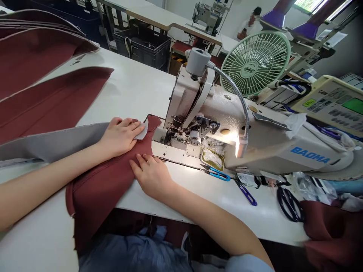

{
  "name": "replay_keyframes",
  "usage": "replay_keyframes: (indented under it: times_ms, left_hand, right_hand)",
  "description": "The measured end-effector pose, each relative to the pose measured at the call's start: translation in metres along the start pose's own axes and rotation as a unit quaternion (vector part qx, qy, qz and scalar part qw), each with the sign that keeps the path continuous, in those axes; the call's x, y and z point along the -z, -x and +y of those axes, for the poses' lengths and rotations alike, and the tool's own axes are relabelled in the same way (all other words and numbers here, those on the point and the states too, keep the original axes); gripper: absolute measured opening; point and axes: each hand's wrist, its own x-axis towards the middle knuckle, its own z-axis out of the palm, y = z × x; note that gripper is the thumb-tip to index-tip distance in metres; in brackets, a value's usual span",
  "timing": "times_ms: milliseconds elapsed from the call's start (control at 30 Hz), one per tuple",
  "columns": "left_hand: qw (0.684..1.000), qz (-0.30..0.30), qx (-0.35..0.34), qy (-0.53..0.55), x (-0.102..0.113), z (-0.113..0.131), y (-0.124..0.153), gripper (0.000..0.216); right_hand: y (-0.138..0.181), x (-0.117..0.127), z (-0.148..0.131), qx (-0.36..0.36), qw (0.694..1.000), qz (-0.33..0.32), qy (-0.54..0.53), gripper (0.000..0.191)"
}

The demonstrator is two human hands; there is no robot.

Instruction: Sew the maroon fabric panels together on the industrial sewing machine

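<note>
A dark red fabric piece (104, 181) with a grey underside lies across the white table, its narrow end close to the needle area of the sewing machine (187, 132). My left hand (120, 136) rests flat on it, fingers stretched over a small folded-back grey flap (142, 131). Lower and to the right, my right hand (153, 175) lies with spread fingertips on the fabric's near edge. Both hands are left of the machine's needle plate. The fabric's lower part hangs over the table's front edge.
More dark red pieces (34, 56) are stacked at the left. Blue thread snips (218, 173), purple snips (246, 192), black-handled scissors (289, 204) and a small tin (212, 158) lie by the machine. Behind it stand a green fan (255, 62) and a control panel (334, 104). A person is farther back.
</note>
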Motion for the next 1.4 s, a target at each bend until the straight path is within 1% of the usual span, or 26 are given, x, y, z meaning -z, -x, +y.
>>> replay_keyframes:
  times_ms: [67,133,233,267,333,400,433,500,633,700,767,867,933,1067,1133,1333,1400]
  left_hand:
    - [1.0,0.001,-0.009,0.02,-0.003,0.004,0.0,0.049]
    - [0.998,0.001,-0.043,0.051,-0.006,0.012,0.0,0.053]
    - [0.992,0.024,-0.088,0.092,-0.009,0.022,0.003,0.059]
    - [0.988,0.03,-0.107,0.102,-0.009,0.023,0.004,0.059]
    - [0.977,0.026,-0.171,0.124,-0.008,0.024,0.004,0.06]
    - [0.962,0.006,-0.234,0.143,-0.007,0.024,0.003,0.06]
    - [0.957,-0.003,-0.25,0.151,-0.006,0.024,0.002,0.06]
    - [0.959,-0.008,-0.239,0.155,-0.005,0.025,-0.001,0.061]
    - [0.977,-0.013,-0.159,0.14,-0.006,0.024,-0.006,0.065]
    - [0.985,-0.011,-0.117,0.125,-0.007,0.02,-0.008,0.063]
    - [0.989,-0.016,-0.102,0.108,-0.008,0.015,-0.009,0.059]
    - [0.989,-0.029,-0.111,0.088,-0.008,0.012,-0.008,0.053]
    - [0.989,-0.026,-0.12,0.086,-0.008,0.013,-0.006,0.052]
    - [0.977,-0.022,-0.184,0.106,-0.01,0.017,-0.002,0.054]
    - [0.972,-0.021,-0.202,0.117,-0.011,0.016,-0.002,0.054]
    - [0.969,-0.006,-0.207,0.134,-0.015,0.011,-0.005,0.054]
    - [0.969,-0.002,-0.206,0.133,-0.015,0.01,-0.006,0.055]
  right_hand:
    - [0.013,0.005,-0.004,0.005,1.0,-0.003,0.013,0.043]
    - [0.024,0.01,-0.003,0.013,1.0,-0.005,0.01,0.041]
    - [0.033,0.01,0.008,-0.002,1.0,0.003,-0.015,0.042]
    - [0.035,0.008,0.012,-0.016,1.0,0.011,-0.021,0.044]
    - [0.035,0.004,0.021,-0.046,0.998,0.024,-0.024,0.04]
    - [0.034,0.0,0.026,-0.054,0.998,0.026,-0.026,0.034]
    - [0.033,-0.001,0.027,-0.052,0.998,0.026,-0.027,0.032]
    - [0.032,-0.003,0.027,-0.044,0.998,0.029,-0.027,0.032]
    - [0.034,-0.004,0.027,-0.034,0.998,0.046,-0.013,0.04]
    - [0.035,-0.005,0.028,-0.03,0.998,0.05,-0.005,0.041]
    - [0.037,-0.006,0.028,-0.025,0.998,0.051,-0.005,0.042]
    - [0.037,-0.007,0.029,-0.024,0.998,0.053,-0.006,0.041]
    - [0.037,-0.007,0.029,-0.026,0.998,0.054,-0.006,0.04]
    - [0.034,-0.004,0.03,-0.036,0.998,0.057,-0.017,0.041]
    - [0.033,-0.003,0.03,-0.036,0.997,0.061,-0.02,0.04]
    - [0.034,-0.008,0.03,-0.031,0.994,0.105,-0.007,0.037]
    - [0.034,-0.01,0.03,-0.028,0.994,0.11,-0.004,0.036]
